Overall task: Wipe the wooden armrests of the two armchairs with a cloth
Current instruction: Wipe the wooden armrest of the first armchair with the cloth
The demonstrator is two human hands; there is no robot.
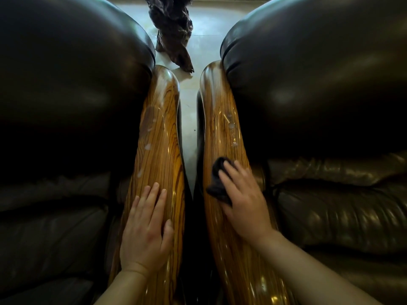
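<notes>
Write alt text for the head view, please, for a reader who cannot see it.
The right hand presses a dark cloth on the right wooden armrest, while the left hand lies flat and empty on the left armrest. Whitish wet spots show on both armrests, between two dark leather armchairs.

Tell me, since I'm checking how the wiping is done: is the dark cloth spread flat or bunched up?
Bunched up. The cloth shows as a crumpled dark wad under the right hand, pressed on the right armrest.

floor [207, 25]: pale, glossy | light: from far end | gnarled dark wood piece [174, 29]: on floor
</notes>
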